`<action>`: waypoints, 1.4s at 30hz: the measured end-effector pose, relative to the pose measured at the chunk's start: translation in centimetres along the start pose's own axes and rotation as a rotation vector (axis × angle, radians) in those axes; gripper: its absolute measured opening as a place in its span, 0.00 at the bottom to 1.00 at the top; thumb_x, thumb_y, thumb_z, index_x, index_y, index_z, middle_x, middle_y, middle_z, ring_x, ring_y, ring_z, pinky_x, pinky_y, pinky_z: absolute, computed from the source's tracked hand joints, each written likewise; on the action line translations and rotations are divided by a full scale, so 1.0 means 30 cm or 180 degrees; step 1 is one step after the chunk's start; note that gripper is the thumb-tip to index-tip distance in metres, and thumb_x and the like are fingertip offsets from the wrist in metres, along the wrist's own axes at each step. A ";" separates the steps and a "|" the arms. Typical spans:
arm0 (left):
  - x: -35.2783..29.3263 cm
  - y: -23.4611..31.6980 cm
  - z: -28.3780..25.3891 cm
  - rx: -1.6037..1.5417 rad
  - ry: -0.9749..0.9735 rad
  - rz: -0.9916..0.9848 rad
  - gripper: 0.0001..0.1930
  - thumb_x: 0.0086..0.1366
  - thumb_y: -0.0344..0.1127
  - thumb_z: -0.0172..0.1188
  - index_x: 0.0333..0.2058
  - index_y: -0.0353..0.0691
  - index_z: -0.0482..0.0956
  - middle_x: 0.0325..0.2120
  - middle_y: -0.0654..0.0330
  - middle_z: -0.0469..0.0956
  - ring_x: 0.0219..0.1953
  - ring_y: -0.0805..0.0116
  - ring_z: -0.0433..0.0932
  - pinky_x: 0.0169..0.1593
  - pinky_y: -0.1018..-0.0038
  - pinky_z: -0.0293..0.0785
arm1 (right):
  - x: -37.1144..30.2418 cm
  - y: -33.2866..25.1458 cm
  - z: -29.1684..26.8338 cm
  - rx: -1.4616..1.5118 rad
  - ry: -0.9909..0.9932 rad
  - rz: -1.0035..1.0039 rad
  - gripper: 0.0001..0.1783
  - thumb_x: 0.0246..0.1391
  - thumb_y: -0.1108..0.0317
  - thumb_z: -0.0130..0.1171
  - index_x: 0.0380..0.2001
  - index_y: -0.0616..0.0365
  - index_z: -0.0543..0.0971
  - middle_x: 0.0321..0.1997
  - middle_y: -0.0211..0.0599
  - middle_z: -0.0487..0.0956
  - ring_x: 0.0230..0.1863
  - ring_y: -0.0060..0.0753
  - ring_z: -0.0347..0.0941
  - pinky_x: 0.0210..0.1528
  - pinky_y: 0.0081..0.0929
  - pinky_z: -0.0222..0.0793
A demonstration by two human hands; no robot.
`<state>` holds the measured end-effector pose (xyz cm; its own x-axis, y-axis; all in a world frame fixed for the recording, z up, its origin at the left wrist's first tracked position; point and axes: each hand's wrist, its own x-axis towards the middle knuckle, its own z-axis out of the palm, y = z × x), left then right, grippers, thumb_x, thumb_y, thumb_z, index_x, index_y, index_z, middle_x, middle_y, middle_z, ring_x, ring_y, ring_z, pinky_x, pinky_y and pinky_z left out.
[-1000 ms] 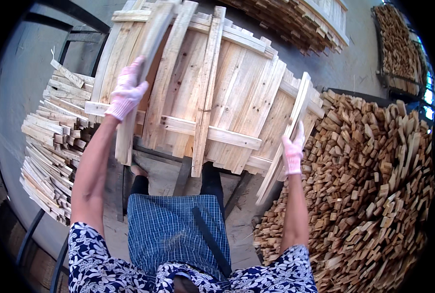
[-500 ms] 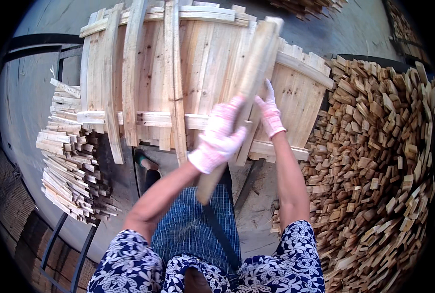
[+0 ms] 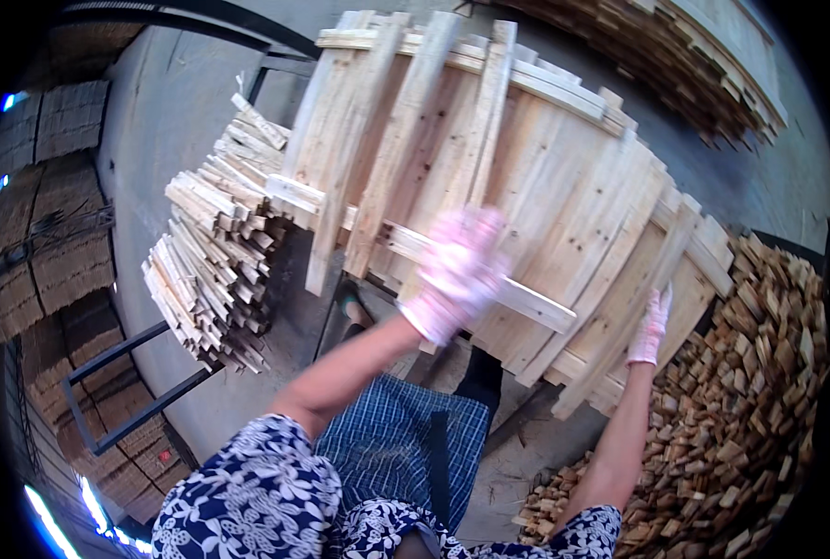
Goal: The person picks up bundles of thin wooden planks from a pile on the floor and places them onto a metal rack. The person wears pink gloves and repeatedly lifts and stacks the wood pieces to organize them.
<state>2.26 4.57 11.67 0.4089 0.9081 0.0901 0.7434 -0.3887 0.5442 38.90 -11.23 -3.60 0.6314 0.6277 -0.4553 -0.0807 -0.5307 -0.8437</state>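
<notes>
In a pink-and-white glove, my left hand (image 3: 459,272) is over the near crosspiece (image 3: 538,306) of a pale wooden panel (image 3: 541,196). It is smeared by motion, so its fingers cannot be made out. Just beyond it is the lower end of a loose slat (image 3: 495,102) lying across the panel; whether they touch is hidden. Two more slats (image 3: 415,140) lie across the panel's left part. My right hand (image 3: 651,328), also gloved, rests at the right edge of a slat (image 3: 620,331), fingers stretched along it. That slat lies slantwise across the panel's right part.
A stack of thin wood strips (image 3: 219,252) stands at the left. A large heap of short wood blocks (image 3: 732,410) fills the right side. More stacked wood (image 3: 676,56) lies at the far right. A dark metal frame (image 3: 116,438) sticks out at the lower left.
My left hand has let go of the slat it held up and moved leftward over the panel. My right hand now lies against a slat. The view has turned, shifting the panel rightward.
</notes>
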 end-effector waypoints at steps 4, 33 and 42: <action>-0.052 -0.475 -0.180 0.1822 0.0135 -0.0796 0.41 0.59 0.44 0.66 0.69 0.49 0.57 0.55 0.38 0.67 0.54 0.37 0.72 0.57 0.48 0.70 | -0.011 -0.113 0.181 0.0046 -0.0316 0.0184 0.44 0.70 0.45 0.48 0.76 0.62 0.47 0.78 0.45 0.53 0.77 0.40 0.48 0.77 0.33 0.43; -0.892 0.018 0.070 -0.3789 -0.2009 -0.4709 0.24 0.71 0.38 0.58 0.61 0.35 0.67 0.38 0.59 0.76 0.36 0.74 0.75 0.40 0.75 0.78 | 0.032 -0.086 0.176 -0.1086 0.0553 0.0424 0.45 0.69 0.42 0.47 0.74 0.64 0.49 0.72 0.54 0.64 0.71 0.51 0.61 0.71 0.35 0.57; -0.743 0.019 -0.071 -0.3550 -0.1692 -0.3106 0.22 0.70 0.39 0.58 0.59 0.38 0.71 0.46 0.54 0.78 0.48 0.64 0.78 0.54 0.66 0.75 | -0.074 -0.370 0.345 -0.3686 0.0385 -0.0464 0.35 0.69 0.48 0.49 0.70 0.57 0.61 0.68 0.67 0.62 0.66 0.66 0.62 0.65 0.51 0.62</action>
<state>-7.56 -15.55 11.74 0.3339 0.4807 -0.8108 0.1703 0.8153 0.5535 30.42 -0.82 3.83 0.6510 0.7002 -0.2932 0.7090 -0.6988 -0.0946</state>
